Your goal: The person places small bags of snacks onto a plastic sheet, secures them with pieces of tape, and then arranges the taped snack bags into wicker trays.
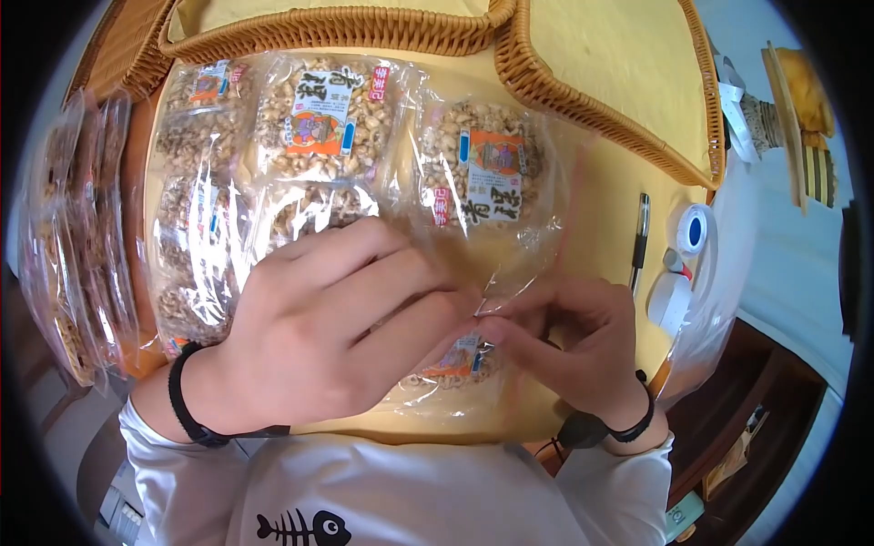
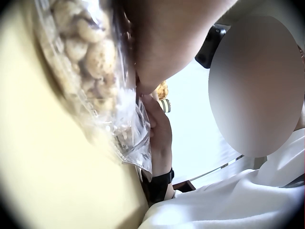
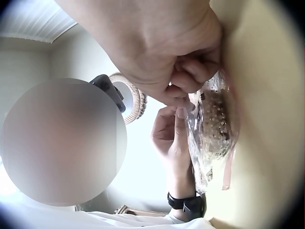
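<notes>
Both hands meet at the near end of a clear plastic bag (image 1: pixel 496 150) of puffed snack pieces with an orange label. My left hand (image 1: pixel 319 318) pinches the loose plastic from the left, its back covering part of the bags beneath. From the other side my right hand (image 1: pixel 583 341) pinches the same edge between thumb and fingers. Crinkled film (image 2: pixel 136 138) shows by the fingertips in the left wrist view. Under the hands lies another snack bag (image 1: pixel 455 369), partly hidden. More filled bags (image 1: pixel 319 118) lie flat in rows to the left.
Several snack bags (image 1: pixel 77 237) stand on edge at the far left. Wicker baskets (image 1: pixel 364 29) with yellow lining line the back. On the right lie a black pen (image 1: pixel 642 241), a white-and-blue roll (image 1: pixel 689 227), another white roll (image 1: pixel 671 300) and clear plastic film (image 1: pixel 719 309).
</notes>
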Demonstrator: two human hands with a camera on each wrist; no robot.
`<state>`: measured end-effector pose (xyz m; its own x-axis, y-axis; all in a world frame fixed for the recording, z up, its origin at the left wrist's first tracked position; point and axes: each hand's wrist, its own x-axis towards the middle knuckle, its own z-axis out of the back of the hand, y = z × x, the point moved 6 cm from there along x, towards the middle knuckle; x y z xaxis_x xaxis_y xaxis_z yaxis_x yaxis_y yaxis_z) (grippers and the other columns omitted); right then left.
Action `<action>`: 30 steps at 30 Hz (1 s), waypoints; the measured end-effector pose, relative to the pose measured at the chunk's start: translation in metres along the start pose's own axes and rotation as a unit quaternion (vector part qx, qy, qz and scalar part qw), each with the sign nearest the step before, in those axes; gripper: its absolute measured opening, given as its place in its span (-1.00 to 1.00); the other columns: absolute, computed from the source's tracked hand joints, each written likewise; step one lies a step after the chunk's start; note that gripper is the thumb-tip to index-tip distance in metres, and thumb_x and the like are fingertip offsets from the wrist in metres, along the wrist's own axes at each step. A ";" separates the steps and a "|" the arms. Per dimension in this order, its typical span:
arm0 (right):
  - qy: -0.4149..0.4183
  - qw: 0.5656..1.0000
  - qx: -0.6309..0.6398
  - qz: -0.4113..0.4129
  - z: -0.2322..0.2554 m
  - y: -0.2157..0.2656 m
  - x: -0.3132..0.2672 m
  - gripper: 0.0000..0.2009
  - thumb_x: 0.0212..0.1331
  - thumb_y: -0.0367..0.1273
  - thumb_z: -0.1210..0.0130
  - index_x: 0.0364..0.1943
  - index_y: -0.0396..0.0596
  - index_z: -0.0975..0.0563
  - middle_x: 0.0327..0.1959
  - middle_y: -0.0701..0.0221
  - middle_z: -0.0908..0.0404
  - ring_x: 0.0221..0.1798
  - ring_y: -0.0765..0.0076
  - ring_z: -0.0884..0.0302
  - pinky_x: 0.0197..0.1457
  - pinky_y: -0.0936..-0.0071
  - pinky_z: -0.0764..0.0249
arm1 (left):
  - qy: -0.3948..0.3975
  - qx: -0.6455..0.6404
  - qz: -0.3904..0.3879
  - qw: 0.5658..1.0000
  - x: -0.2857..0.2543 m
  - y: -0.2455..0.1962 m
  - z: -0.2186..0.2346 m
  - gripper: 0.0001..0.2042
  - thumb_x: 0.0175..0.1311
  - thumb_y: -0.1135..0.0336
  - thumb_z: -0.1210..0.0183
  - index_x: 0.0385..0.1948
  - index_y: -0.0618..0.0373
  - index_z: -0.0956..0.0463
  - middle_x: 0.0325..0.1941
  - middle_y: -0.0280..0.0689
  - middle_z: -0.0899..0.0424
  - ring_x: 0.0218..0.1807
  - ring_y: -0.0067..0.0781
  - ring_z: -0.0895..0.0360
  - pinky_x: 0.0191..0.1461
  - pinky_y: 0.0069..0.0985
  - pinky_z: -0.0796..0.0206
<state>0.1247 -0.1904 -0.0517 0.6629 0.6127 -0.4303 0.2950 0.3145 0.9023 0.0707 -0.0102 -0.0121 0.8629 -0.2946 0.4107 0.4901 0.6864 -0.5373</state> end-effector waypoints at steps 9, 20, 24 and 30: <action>0.006 1.000 0.007 0.026 -0.002 0.003 0.001 -0.88 0.28 -0.57 -0.36 -0.13 -0.24 -0.76 -0.46 0.54 -0.71 -0.45 0.83 -0.51 -0.39 0.74 -0.33 | -0.002 0.013 0.022 1.000 -0.001 0.002 0.003 -0.74 -0.16 0.49 -0.50 -0.34 0.15 -0.73 -0.39 -0.37 -0.65 -0.35 -0.35 -0.57 -0.38 -0.50 -0.47; 0.020 1.000 -0.022 0.007 -0.002 0.001 0.000 -0.86 0.27 -0.55 -0.38 -0.11 -0.19 -0.77 -0.46 0.57 -0.72 -0.44 0.85 -0.53 -0.38 0.76 -0.35 | 0.022 -0.015 0.064 0.998 -0.001 0.004 0.003 -0.76 -0.17 0.54 -0.47 -0.41 0.15 -0.65 -0.39 -0.33 -0.63 -0.36 -0.31 -0.58 -0.34 -0.47 -0.46; 0.019 1.000 -0.017 -0.005 -0.002 0.002 0.000 -0.86 0.26 -0.55 -0.38 -0.12 -0.20 -0.77 -0.46 0.55 -0.73 -0.45 0.84 -0.53 -0.38 0.76 -0.37 | 0.021 -0.028 0.076 0.996 0.000 0.005 0.004 -0.75 -0.18 0.54 -0.47 -0.41 0.15 -0.63 -0.38 -0.31 -0.63 -0.35 -0.27 -0.59 -0.32 -0.44 -0.45; 0.001 1.000 -0.017 -0.015 0.003 0.004 -0.001 -0.90 0.27 -0.54 -0.36 -0.18 -0.24 -0.69 -0.44 0.51 -0.71 -0.48 0.79 -0.55 -0.40 0.74 -0.40 | -0.024 -0.077 0.124 0.989 -0.002 0.013 0.009 -0.80 0.03 0.56 -0.43 -0.40 0.17 -0.56 -0.38 -0.24 -0.65 -0.37 -0.20 -0.58 -0.28 -0.40 -0.42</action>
<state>0.1275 -0.1914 -0.0474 0.6521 0.6047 -0.4573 0.2907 0.3577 0.8874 0.0743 0.0056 -0.0137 0.9538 -0.0952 0.2848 0.2801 0.6237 -0.7297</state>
